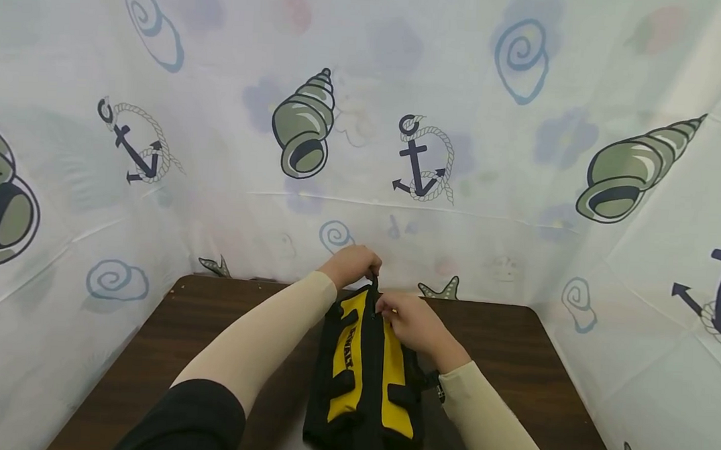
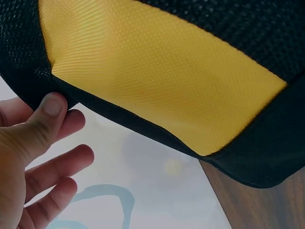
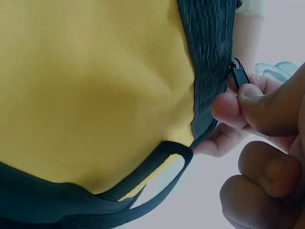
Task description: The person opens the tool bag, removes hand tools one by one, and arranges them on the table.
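A yellow and black tool bag (image 1: 345, 358) stands on the brown table, its black zipper strip running along the top. At the bag's far end, my left hand (image 1: 354, 265) pinches the black fabric edge between thumb and fingers; its other fingers spread loosely in the left wrist view. My right hand (image 1: 413, 321) is on the bag's right side near the far end. In the right wrist view its thumb and forefinger pinch a black zipper pull (image 3: 239, 74) at the bag's top seam. A black webbing loop (image 3: 162, 186) hangs off the bag below that hand.
The dark wood table (image 1: 494, 352) extends to both sides of the bag. A white curtain (image 1: 364, 151) printed with shells and anchors stands right behind the table's far edge and along both sides. A black buckle (image 1: 438, 386) lies by the bag's right side.
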Available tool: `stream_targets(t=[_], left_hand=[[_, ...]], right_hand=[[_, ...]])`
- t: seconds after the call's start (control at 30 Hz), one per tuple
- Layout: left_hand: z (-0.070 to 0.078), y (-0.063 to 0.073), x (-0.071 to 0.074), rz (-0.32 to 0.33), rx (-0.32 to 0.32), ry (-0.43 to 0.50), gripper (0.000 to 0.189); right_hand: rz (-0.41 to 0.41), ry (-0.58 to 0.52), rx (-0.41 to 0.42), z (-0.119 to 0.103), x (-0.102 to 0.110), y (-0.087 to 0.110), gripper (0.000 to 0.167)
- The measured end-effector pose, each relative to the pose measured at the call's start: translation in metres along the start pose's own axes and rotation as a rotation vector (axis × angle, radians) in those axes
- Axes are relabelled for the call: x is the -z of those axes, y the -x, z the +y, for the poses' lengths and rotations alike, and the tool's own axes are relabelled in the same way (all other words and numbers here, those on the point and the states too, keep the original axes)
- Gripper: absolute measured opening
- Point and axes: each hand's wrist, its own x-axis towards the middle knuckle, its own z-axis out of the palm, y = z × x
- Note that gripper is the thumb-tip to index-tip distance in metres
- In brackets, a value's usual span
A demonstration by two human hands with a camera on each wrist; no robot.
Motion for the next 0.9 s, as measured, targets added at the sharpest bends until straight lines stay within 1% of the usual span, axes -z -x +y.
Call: stream_targets(t=[0.1, 0.2, 0.3, 0.43, 0.6, 0.77, 0.9], left_hand=[[0.001, 0.001, 0.002, 0.002, 0.015, 0.010, 0.025], [0.001, 0.003, 0.003, 0.004, 0.018, 0.013, 0.022], [0.000, 0.004, 0.004, -0.003, 0.015, 0.041, 0.022], [-0.003, 0.003, 0.004, -0.011, 0.017, 0.087, 0.026], [-0.007, -0.003, 0.000, -0.005, 0.039, 0.099, 0.030], [-0.007, -0.006, -0.001, -0.014, 0.056, 0.110, 0.032], [-0.007, -0.006, -0.003, -0.002, 0.061, 0.128, 0.032]], right_hand=[[-0.013, -0.025, -0.006, -0.007, 0.001, 0.012, 0.017], [-0.033, -0.054, 0.005, -0.015, 0.002, 0.026, 0.016], [-0.046, -0.071, 0.043, -0.024, 0.002, 0.041, 0.014], [-0.041, -0.087, 0.119, -0.032, 0.001, 0.059, 0.014], [-0.042, -0.149, 0.186, -0.040, -0.002, 0.080, 0.018], [-0.042, -0.175, 0.218, -0.053, -0.002, 0.102, 0.017], [-0.027, -0.183, 0.204, -0.063, -0.003, 0.120, 0.020]])
